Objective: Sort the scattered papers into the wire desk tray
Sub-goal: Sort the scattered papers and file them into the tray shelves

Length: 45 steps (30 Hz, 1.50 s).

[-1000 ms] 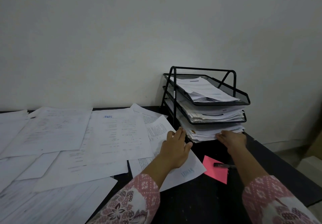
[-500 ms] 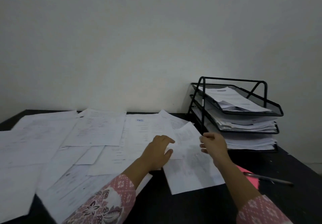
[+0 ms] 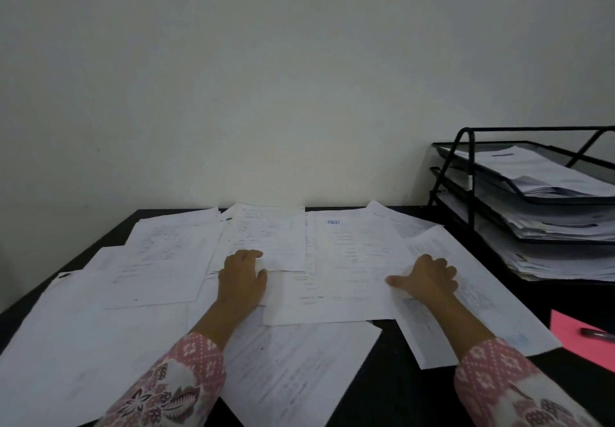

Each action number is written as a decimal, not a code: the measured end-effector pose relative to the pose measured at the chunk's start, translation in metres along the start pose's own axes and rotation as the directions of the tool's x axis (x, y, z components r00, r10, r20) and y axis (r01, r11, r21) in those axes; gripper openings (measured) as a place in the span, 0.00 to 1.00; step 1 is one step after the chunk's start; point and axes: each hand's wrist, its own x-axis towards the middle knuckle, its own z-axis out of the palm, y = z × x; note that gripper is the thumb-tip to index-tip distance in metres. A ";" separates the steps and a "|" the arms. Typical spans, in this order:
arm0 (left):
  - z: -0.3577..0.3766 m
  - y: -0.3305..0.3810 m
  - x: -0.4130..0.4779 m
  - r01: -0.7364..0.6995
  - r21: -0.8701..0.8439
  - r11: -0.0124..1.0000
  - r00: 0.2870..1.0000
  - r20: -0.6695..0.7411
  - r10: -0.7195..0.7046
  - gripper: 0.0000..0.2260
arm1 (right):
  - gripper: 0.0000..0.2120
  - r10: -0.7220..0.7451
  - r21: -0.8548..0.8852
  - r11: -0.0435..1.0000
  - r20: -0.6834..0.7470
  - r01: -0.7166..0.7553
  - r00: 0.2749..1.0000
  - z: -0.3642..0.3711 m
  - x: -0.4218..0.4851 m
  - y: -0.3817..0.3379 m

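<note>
Several white printed papers (image 3: 346, 260) lie scattered and overlapping across the dark desk (image 3: 386, 386). My left hand (image 3: 241, 277) rests palm down on the sheets left of centre, fingers on the lower edge of one page. My right hand (image 3: 427, 277) presses on a page at the right, fingers bent, thumb stretched left. It lies where a central sheet overlaps an angled sheet (image 3: 476, 293). The black three-tier wire desk tray (image 3: 469, 174) stands at the far right, each tier stacked with papers.
A pink sheet (image 3: 579, 337) with a dark pen (image 3: 597, 334) on it lies at the right desk edge. A plain white wall runs behind the desk. Bare dark desk shows between the papers near the front edge.
Both hands moved left, away from the tray's bottom tier, onto the scattered sheets. My view turned left, so the tray slid to the right edge.
</note>
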 end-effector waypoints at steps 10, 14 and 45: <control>0.010 -0.026 0.021 -0.127 0.169 0.977 0.990 0.088 0.113 0.21 | 0.15 -0.072 0.223 0.973 0.042 0.061 0.997 0.005 0.021 -0.005; 0.008 -0.022 0.028 -0.153 0.191 0.970 0.985 0.113 0.133 0.18 | 0.09 -0.052 0.323 0.944 -0.071 0.072 0.996 0.015 0.027 -0.003; -0.019 -0.033 0.036 0.264 -0.035 0.964 0.955 0.148 -0.257 0.21 | 0.14 -0.206 0.389 0.910 0.130 0.141 0.970 0.067 -0.028 -0.141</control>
